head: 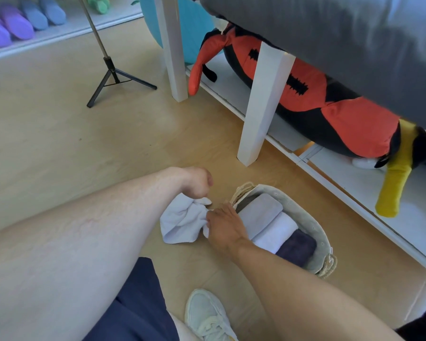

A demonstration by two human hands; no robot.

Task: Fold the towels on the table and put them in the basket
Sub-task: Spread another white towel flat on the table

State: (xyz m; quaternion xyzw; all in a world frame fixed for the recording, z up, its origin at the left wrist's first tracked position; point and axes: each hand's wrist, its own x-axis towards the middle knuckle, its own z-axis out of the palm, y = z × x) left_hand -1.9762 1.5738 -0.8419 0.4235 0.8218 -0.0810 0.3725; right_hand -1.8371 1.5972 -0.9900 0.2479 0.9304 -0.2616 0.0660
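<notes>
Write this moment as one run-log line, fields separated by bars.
left hand: grips white towel | right hand: grips it | basket: three folded towels

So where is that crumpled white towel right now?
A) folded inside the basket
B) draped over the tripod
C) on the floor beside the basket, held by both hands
C: the crumpled white towel lies on the floor left of the basket, gripped by the left hand and right hand.

Left hand [199,182] fingers curl under, hidden behind its own knuckles; grip on the white towel [182,219] can't be confirmed. Right hand [223,223] fingertips buried in towel folds. Basket [315,225] near rim blocked by right forearm. Table [354,40] top cut off by frame edge.
</notes>
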